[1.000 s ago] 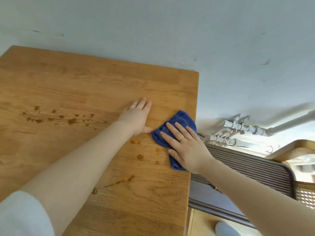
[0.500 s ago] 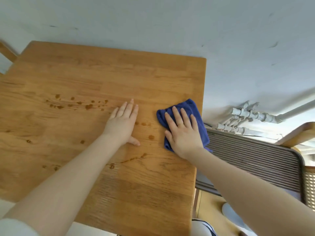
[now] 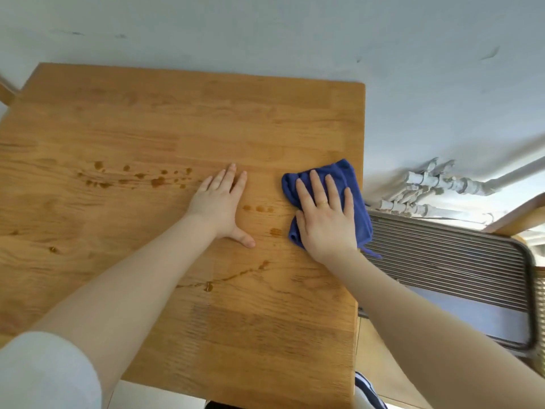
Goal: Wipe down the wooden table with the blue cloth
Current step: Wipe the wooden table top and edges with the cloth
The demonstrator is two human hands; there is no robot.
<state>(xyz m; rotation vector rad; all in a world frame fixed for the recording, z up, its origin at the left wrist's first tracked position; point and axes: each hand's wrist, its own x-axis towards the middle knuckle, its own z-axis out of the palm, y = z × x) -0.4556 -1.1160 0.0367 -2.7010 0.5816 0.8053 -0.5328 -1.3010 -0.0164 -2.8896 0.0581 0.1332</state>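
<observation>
The right hand (image 3: 326,214) lies flat on the blue cloth (image 3: 352,199), fingers straight and spread, pressing it onto the wooden table (image 3: 182,119) near the right edge; a spread palm like this puts even weight over the folded cloth, which suits wiping better than a pinch would. Part of the cloth hangs just past the table's right edge, with a thin loop trailing off its near corner. The left hand (image 3: 219,202) rests open on the bare wood just beside it, fingers together and thumb stretched out, likely to steady the body while the other arm works. Between the two hands sit a few brown drops (image 3: 259,208), and one more (image 3: 275,231) lies right next to the cloth. A larger scatter of brown spots (image 3: 138,175) spreads to the left of the left hand, and a thin brown streak (image 3: 224,278) runs across the wood nearer the person. By these marks the wiping looks barely begun. The left hand and forearm lie in the path toward the far spots, so they would probably need to lift. A metal rack (image 3: 448,261) and white pipes (image 3: 430,184) stand beyond the table's right edge.
</observation>
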